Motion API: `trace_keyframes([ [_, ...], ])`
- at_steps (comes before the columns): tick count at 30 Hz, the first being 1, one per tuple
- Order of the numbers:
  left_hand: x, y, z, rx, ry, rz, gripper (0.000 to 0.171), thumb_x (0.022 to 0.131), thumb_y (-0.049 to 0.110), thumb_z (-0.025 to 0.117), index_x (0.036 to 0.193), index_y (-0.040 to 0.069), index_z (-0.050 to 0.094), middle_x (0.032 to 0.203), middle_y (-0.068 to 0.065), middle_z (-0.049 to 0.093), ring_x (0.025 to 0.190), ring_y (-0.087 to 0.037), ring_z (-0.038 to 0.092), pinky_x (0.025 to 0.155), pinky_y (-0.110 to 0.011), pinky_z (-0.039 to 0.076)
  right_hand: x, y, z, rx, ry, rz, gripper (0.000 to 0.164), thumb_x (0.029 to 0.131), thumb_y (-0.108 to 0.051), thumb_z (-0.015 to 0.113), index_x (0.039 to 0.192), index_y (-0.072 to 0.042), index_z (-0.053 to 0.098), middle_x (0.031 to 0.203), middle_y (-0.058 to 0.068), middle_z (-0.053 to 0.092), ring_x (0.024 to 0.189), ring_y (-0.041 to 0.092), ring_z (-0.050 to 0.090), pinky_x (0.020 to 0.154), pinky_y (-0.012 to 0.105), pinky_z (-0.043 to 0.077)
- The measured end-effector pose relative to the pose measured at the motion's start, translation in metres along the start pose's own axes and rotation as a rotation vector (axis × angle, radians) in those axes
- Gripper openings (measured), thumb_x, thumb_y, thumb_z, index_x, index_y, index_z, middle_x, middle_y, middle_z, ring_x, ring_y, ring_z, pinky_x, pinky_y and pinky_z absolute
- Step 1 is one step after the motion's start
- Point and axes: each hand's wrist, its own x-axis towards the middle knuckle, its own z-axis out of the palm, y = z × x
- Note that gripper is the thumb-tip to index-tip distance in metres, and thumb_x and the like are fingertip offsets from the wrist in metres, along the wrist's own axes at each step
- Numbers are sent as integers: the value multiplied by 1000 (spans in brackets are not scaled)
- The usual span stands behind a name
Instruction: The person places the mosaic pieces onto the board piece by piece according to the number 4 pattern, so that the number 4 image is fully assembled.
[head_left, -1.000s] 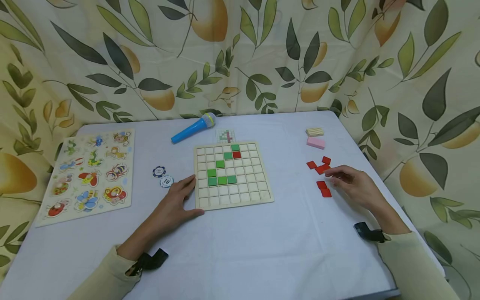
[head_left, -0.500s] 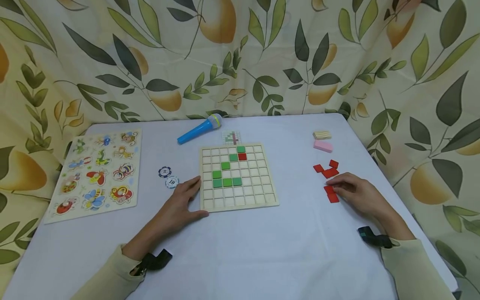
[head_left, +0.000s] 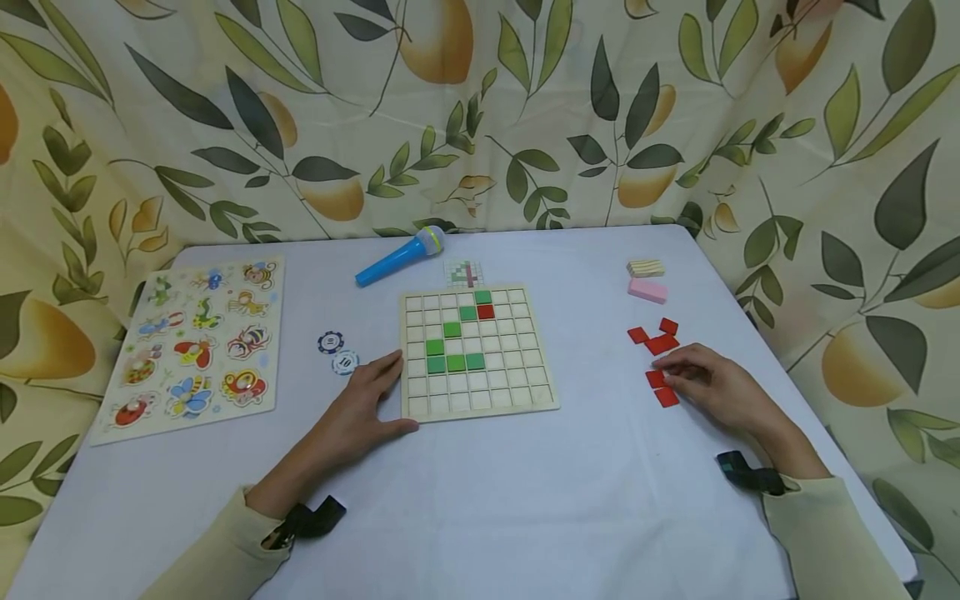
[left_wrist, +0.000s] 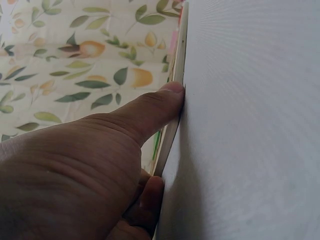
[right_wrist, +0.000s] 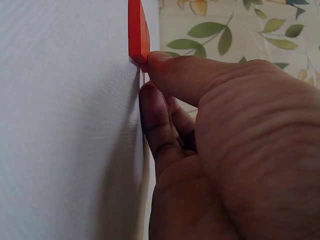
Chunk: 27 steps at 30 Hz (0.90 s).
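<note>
A pale wooden grid board [head_left: 480,400] lies in the middle of the table in the head view. On it are several green tiles [head_left: 455,363] and one red tile [head_left: 486,312]. My left hand [head_left: 352,425] rests at the board's left edge and near corner, thumb and fingers spread; in the left wrist view the thumb [left_wrist: 155,107] touches the board's edge [left_wrist: 170,130]. Several loose red tiles [head_left: 662,344] lie at the right. My right hand [head_left: 708,387] has thumb and index finger at one red tile [right_wrist: 138,30], pinching its edge; the index fingertip is hidden in the right wrist view.
A small pattern card [head_left: 464,273] lies behind the board, beside a blue toy microphone [head_left: 393,261]. Two poker chips [head_left: 331,342] and an insect puzzle board [head_left: 197,408] are to the left. A pink block [head_left: 647,290] and cream sticks [head_left: 646,267] lie back right.
My right hand has moved down to the nearer red tiles, and one of them has shifted slightly left. The left hand stays at the board. The head view has turned a little.
</note>
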Motion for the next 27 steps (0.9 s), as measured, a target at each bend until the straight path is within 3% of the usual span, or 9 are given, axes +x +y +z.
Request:
trace_keyframes([
  [13,1,1,1,-2,0,-22,107,86,33,91,168,6,28,178,-10,24,162,-38,29,125,-55,42,0,-2,-4,11,-52,38,35,101,-14,74,135,-17,70,127,6,63,100,2,56,82,7,51],
  [27,1,1,0,8,-1,-21,106,86,33,91,168,7,28,178,-11,25,161,-39,29,125,-55,42,2,-9,2,-7,17,35,32,98,-12,77,129,-12,69,112,10,69,94,11,58,75,10,52],
])
